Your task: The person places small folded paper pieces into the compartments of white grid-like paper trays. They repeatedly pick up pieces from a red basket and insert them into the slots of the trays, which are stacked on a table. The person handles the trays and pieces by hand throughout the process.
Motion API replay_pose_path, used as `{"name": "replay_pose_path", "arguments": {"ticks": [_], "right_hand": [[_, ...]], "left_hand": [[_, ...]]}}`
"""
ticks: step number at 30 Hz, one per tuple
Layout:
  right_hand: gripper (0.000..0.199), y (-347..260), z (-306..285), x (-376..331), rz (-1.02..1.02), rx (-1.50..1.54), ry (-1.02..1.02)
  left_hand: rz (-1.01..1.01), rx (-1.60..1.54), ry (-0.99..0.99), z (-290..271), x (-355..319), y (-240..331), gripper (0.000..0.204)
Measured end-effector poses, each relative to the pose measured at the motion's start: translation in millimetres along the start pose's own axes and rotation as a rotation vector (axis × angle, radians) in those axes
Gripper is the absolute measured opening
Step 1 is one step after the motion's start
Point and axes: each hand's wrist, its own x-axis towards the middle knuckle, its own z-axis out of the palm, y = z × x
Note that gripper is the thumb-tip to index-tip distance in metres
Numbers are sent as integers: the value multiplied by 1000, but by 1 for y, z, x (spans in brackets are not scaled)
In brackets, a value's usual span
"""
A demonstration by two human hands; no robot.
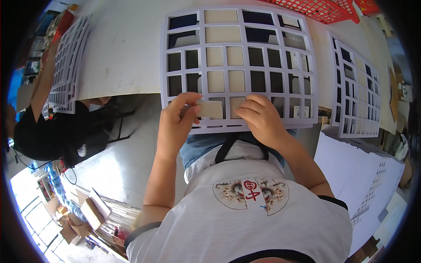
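Note:
A white grid panel (202, 61) with rectangular windows lies at the table's near edge in front of me. Dark navy, black, grey and beige pieces show in its windows. Between thumb and fingers, my left hand (176, 120) pinches a small beige rectangular card (211, 109) over the panel's near rows. The fingers of my right hand (263, 119) are bent and drawn together, their tips against a beige piece (237, 103) in a window of the near row. Whether anything is pinched between those fingertips is hidden.
Similar grid panels (360, 94) are stacked at the right, and more grid panels (72, 61) stand at the left beside a co-worker's arm (49, 70). A red plastic basket (322, 11) sits at the far right. Below the right side is a large white box (351, 171); cardboard boxes (92, 212) lie at lower left.

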Motion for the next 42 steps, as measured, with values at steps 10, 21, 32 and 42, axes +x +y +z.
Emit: {"name": "replay_pose_path", "arguments": {"ticks": [10, 21, 32, 42], "right_hand": [[10, 2, -12, -6, 240, 260, 166], [14, 8, -7, 0, 242, 177, 211], [27, -19, -9, 25, 319, 551, 191], [16, 7, -44, -5, 664, 762, 265]], "left_hand": [[561, 931, -462, 13, 54, 20, 12], [441, 600, -440, 24, 40, 19, 74], [329, -364, -299, 44, 12, 14, 98], [534, 329, -95, 54, -8, -5, 92]]}}
